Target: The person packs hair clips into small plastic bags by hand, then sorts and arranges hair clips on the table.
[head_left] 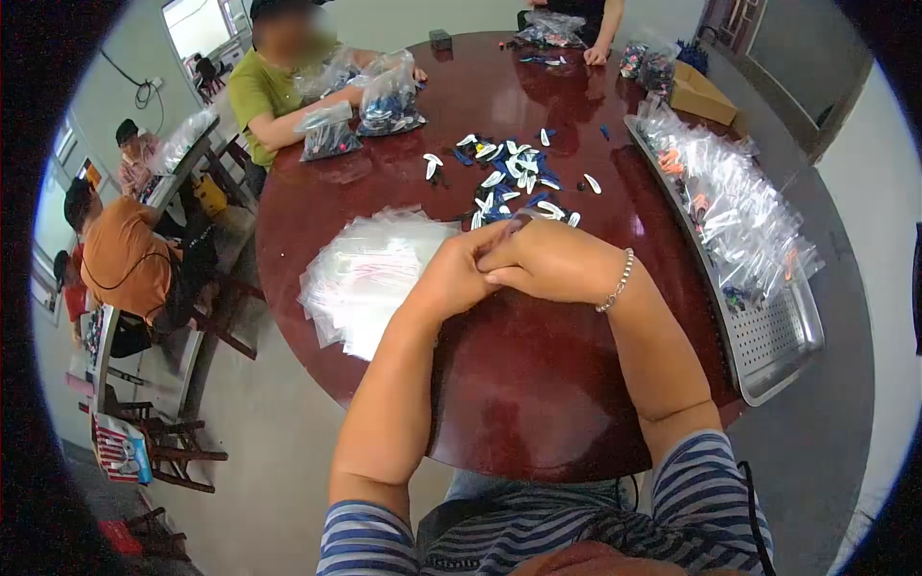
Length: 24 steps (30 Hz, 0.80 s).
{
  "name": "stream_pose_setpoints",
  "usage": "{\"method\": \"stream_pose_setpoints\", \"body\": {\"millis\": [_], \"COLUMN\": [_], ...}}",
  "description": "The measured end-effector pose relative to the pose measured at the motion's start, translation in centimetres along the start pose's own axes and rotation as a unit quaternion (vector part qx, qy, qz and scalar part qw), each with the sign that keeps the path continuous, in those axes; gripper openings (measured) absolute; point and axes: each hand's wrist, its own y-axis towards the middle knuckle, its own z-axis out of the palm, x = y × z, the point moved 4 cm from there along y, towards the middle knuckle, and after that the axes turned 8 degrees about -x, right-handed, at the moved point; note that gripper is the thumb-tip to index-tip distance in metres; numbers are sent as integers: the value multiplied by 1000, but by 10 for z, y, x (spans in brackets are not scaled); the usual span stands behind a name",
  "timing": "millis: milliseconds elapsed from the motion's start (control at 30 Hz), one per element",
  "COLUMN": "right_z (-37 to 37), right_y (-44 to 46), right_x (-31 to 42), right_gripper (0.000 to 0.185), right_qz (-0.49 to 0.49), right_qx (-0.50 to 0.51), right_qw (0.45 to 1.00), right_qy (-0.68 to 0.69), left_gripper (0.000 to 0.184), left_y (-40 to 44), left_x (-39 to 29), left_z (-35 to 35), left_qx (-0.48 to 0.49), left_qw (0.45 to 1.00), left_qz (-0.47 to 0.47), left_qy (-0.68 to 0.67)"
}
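Note:
My left hand (459, 274) and my right hand (557, 257) meet over the near middle of the table, fingers curled together. A thin, purplish see-through edge shows above the fingers, but what they hold is mostly hidden. Just beyond them lies a loose pile of small white, dark blue and black pieces (519, 171), some elongated and curved. A fanned stack of clear plastic bags (375, 274) with pinkish-red lines lies left of my left hand.
On the right, a perforated metal tray (776, 341) holds filled clear bags (735, 206). A cardboard box (703, 93) stands behind it. Full bags (389, 101) lie by a person in a green shirt (252, 96) across the round red-brown table (519, 384). Another person's hand (596, 55) rests at the far edge.

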Motion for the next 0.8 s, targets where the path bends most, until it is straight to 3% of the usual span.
{"method": "stream_pose_setpoints", "body": {"millis": [167,367,400,467,533,567,700,800], "right_z": [1,-2,-4,-8,-8,-11,-20,-39], "right_y": [-4,-4,-3,-3,0,-1,-3,-12], "right_x": [-1,4,8,7,8,7,-9,-31], "right_gripper": [21,23,26,28,34,36,32,26], "right_qz": [12,27,-15,-15,-6,36,29,74], "right_qx": [-13,22,-2,-1,-7,11,-87,-139], "right_qw": [1000,999,999,999,997,999,994,983], "right_qy": [4,37,29,51,74,39,52,98], "left_gripper": [37,42,42,43,42,41,38,37], "left_y": [-4,-3,-2,-5,-6,-6,0,7], "left_x": [5,18,17,15,7,8,17,30], "left_z": [5,4,4,3,3,3,-2,-14], "left_qx": [58,114,115,110,107,102,43,-59], "left_qw": [998,988,987,976,973,966,987,976], "left_qz": [-19,-51,-57,-71,-109,-134,-110,-154], "left_qy": [-22,-93,-95,-174,-171,-197,-106,-143]}}
